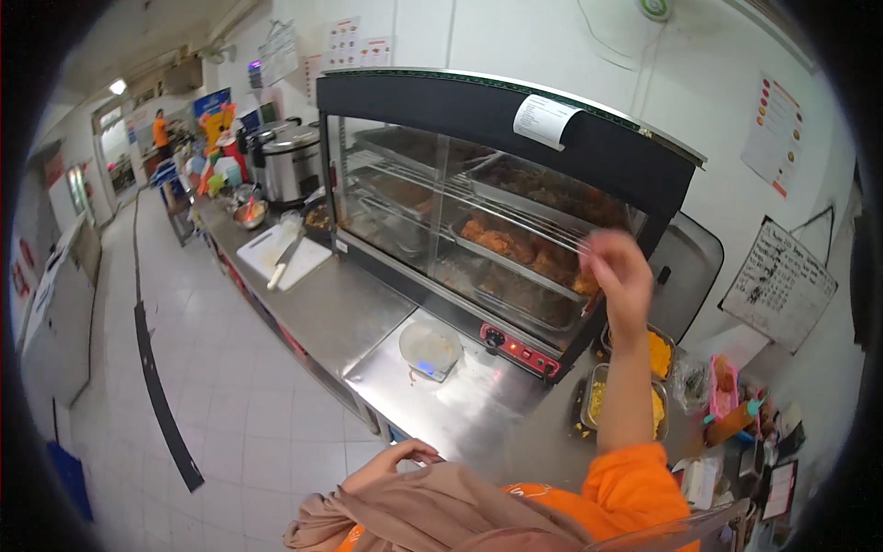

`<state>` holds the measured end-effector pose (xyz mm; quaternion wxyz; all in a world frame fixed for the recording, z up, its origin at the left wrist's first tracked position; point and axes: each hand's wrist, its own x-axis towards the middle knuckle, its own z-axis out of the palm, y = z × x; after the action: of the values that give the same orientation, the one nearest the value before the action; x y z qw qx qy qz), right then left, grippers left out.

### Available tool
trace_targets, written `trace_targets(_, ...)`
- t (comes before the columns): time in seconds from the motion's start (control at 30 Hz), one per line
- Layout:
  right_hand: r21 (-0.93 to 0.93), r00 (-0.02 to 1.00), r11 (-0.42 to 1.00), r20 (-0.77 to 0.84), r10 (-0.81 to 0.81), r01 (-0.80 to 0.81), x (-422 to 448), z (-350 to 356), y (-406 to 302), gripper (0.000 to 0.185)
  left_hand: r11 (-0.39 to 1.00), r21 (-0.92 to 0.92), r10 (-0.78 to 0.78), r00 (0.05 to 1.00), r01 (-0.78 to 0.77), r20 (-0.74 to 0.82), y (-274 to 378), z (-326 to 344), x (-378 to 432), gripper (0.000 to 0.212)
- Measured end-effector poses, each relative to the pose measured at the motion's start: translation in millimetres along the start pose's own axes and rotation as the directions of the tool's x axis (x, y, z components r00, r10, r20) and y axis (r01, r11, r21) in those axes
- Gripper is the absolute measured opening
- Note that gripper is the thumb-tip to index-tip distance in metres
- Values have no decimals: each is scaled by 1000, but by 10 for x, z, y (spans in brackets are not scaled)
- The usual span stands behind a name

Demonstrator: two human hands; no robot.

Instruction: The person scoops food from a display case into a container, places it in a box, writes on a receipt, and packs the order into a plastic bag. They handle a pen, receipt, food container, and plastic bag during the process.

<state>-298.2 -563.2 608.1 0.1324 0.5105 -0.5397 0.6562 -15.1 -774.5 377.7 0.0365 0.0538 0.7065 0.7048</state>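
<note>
My right hand [617,265] is raised in front of the right end of a heated food display cabinet [503,124], its fingers curled and blurred; whether it touches the sliding glass cannot be told. Behind the glass are metal trays of food, among them fried chicken [497,238] on the middle shelf. My left hand [407,455] rests low near the front edge of the steel counter, its fingers bent and partly hidden by a brown cloth. A digital kitchen scale [430,348] lies on the counter before the cabinet.
Left of the cabinet, a knife [284,261] lies on a white cutting board [255,252], with a large steel cooker [293,159] behind. At right stand containers of yellow food [659,355], a sauce bottle [731,424] and a pink basket [723,386]. Another person [161,134] stands far back.
</note>
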Motion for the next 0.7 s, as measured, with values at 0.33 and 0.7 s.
trace_targets(0.33, -492, 955, 865, -291, -57, -98, 1697, 119, 847, 69, 980, -200, -1, 1000, 4, 17, -487, -843, 159, 48)
trace_targets(0.7, -484, 969, 871, -245, -42, -85, 1739, 47, 838, 63, 824, -283, -471, 871, 491, 141, -486, -1278, -53, 39)
